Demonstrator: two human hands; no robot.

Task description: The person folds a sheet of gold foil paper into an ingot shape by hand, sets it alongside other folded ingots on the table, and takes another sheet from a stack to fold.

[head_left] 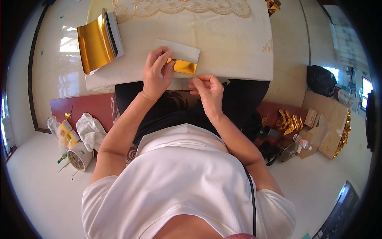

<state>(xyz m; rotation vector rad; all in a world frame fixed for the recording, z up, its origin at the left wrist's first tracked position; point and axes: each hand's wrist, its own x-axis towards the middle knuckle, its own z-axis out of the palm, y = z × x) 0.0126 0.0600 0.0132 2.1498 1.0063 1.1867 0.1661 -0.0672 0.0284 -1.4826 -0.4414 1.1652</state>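
Observation:
A small white sheet of paper [181, 49], with a folded gold foil strip [185, 67] along its near side, lies at the front edge of the cloth-covered table. My left hand [156, 75] grips its left end, the thumb on the foil and the fingers bent over the paper. Just off the near right corner is my right hand [211, 95], its fingers curled in toward the thumb, and nothing shows between them. To the left on the table rests a curved stack of gold foil sheets [95, 44] with white paper beneath.
Cream cloth [230, 47] with an embroidered edge covers the table. On the reddish bench at left are a white rag [90, 129] and a white bucket [79, 156]. At right lie folded gold foil pieces [289, 122], a plastic bottle [302, 142], a cardboard box [330, 123] and a black bag [320, 81].

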